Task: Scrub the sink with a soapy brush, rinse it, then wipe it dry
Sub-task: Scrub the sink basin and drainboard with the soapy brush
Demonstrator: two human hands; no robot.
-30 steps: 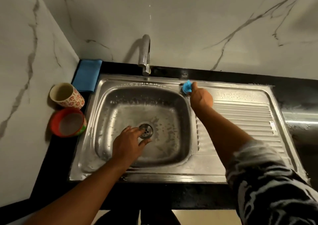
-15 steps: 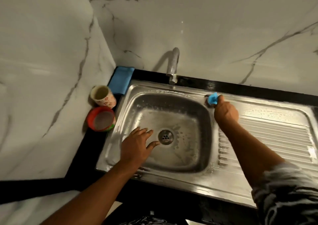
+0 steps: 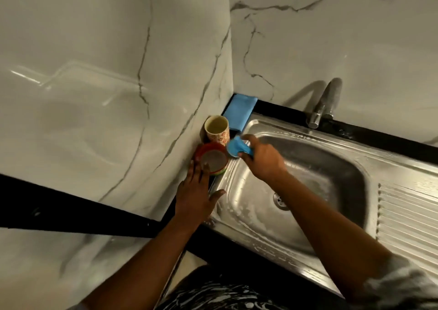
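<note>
Steel, wet and streaked with suds, makes up the sink (image 3: 272, 243), which is set into a black counter (image 3: 71, 212) in a corner of white marble wall (image 3: 94, 96). The blue brush (image 3: 235, 146) is at the sink's far left corner, over the rim just beside the red tub (image 3: 211, 159). The right hand (image 3: 263, 159) holds it, fingers curled tight round its body, the forearm crossing over the basin from the near right. Whether the bristles touch the steel cannot be told.

The left hand (image 3: 195, 194) lies flat on the counter at the sink's left edge, fingers straight and spread. Its fingertips reach the near side of the red tub, and its thumb points out over the rim.

A flower-patterned cup (image 3: 216, 129) stands upright just behind the tub, against the wall. A folded blue cloth (image 3: 239, 110) lies in the corner behind the cup. The tap (image 3: 322, 106) rises from the back edge, its spout over the basin. The drain (image 3: 279, 202) shows at the bottom of the basin, partly hidden by the right forearm. The ribbed draining board (image 3: 407, 217) runs off to the right. A patterned sleeve (image 3: 403, 283) covers the right upper arm.
</note>
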